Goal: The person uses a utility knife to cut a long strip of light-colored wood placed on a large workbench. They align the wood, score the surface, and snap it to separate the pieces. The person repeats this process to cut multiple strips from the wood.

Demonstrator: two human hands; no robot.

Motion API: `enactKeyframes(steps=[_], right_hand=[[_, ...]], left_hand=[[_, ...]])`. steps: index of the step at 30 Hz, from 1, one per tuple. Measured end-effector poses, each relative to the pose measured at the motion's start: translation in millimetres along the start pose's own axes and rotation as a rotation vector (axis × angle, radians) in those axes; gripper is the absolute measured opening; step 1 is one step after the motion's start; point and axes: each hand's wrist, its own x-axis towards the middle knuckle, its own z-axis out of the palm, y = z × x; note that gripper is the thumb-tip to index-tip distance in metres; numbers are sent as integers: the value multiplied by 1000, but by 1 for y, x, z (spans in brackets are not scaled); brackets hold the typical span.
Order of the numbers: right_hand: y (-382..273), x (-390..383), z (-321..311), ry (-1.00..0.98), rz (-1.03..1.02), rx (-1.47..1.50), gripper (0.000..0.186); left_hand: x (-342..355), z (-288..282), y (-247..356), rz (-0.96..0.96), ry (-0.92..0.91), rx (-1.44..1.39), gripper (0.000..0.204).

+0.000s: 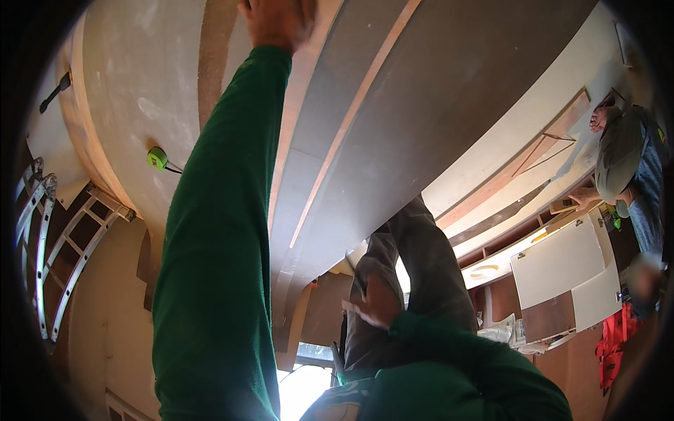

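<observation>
A long, smooth grey board (pixel 435 105) fills the upper middle, slanting from the top right down toward the wearer's body. Beside it on the left lies a broad pale sheet (pixel 144 91). The left green sleeve (pixel 217 231) rises from the lower edge across these surfaces; the right green sleeve (pixel 477 365) bends in from the lower right. Behind the boards' near end are the wearer's dark trousers (pixel 432 274). On the right are white cabinet panels (pixel 562 259) and, at the far edge, another person (pixel 644 189) in blue. A metal ladder (pixel 73 275) stands at the far left.

A thin orange-brown strip (pixel 351 119) runs lengthwise along the grey board. The left hand (pixel 279 22) is at the top edge, over the boards and left of this strip. Its fingers are blurred and partly cut off, so how far apart they are, and whether they grip anything, cannot be told. The right hand (pixel 378 302) is in front of the trousers, its fingers loosely spread, apparently holding nothing; the grey board lies above it, apart. The smallest item is a lime-green tape measure (pixel 156 158) on the pale sheet, left of the left sleeve.
</observation>
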Motion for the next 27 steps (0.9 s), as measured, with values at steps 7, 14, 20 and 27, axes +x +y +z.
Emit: enactKeyframes(steps=[7,14,20,27], right_hand=[[35,-44,54,-441,78,-121,51],[-26,-75,12,-498,209,270,36],[-37,-74,18,-486,25,497,37],[-65,-25,-17,138,18,724,27]], left_hand=[[1,2,-4,93,28,42,40],[2,3,-2,87,-26,102,41],[2,4,-3,75,5,111,38],[2,2,2,78,9,201,35]])
